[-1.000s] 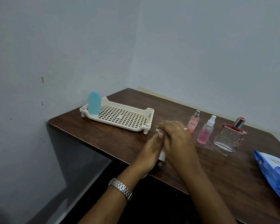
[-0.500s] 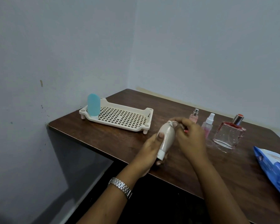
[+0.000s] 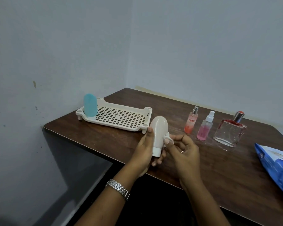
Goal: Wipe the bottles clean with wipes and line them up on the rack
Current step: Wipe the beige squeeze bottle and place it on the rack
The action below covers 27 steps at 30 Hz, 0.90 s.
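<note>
My left hand [image 3: 143, 152] grips a cream bottle [image 3: 158, 134], cap down, above the table's front edge. My right hand [image 3: 183, 149] pinches a small crumpled white wipe [image 3: 167, 137] against the bottle's right side. A cream perforated rack [image 3: 118, 119] sits at the table's left, with a blue bottle [image 3: 89, 106] upright in its far left corner. To the right stand an orange spray bottle [image 3: 191, 121], a pink spray bottle [image 3: 204, 127] and a square glass perfume bottle [image 3: 229, 131].
A blue wipes pack [image 3: 278, 167] lies at the right edge of the dark wooden table [image 3: 219, 168]. Walls close in behind and to the left. The floor drops away below the table's front edge.
My right hand has slid from the bottle's rounded top down to its right side with the wipe. The bottle, covered a second ago, now shows fully.
</note>
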Each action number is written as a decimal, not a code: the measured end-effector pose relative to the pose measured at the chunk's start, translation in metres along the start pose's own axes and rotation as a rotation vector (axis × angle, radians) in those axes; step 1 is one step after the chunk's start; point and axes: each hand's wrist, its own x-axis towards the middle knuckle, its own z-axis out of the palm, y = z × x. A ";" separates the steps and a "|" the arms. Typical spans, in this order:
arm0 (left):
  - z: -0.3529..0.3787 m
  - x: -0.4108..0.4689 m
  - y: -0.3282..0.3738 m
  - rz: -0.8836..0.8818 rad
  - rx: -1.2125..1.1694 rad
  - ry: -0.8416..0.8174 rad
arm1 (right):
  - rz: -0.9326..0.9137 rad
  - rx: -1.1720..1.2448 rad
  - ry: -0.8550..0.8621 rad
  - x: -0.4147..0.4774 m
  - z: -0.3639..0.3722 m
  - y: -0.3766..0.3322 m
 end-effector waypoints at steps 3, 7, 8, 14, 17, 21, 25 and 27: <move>0.002 0.000 0.001 -0.008 -0.023 0.046 | -0.098 -0.147 -0.026 -0.005 0.000 -0.002; 0.003 0.002 0.000 -0.016 -0.039 0.102 | -0.191 -0.325 -0.047 -0.012 -0.001 -0.004; 0.003 0.002 0.000 -0.017 -0.037 0.107 | -0.242 -0.385 -0.043 -0.013 -0.001 -0.004; 0.002 0.000 0.003 0.003 0.022 0.036 | -0.389 -0.549 0.058 0.014 -0.001 -0.010; 0.003 -0.001 0.004 0.013 0.075 0.025 | -0.376 -0.561 0.050 0.036 -0.001 -0.018; 0.004 0.000 0.004 0.002 0.109 0.012 | -0.443 -0.635 0.042 0.051 0.004 -0.029; 0.006 -0.001 0.003 0.006 0.100 0.029 | -0.589 -0.718 0.007 0.045 0.007 -0.027; 0.007 -0.001 0.003 -0.008 0.070 0.049 | -0.645 -0.800 -0.038 0.035 0.008 -0.021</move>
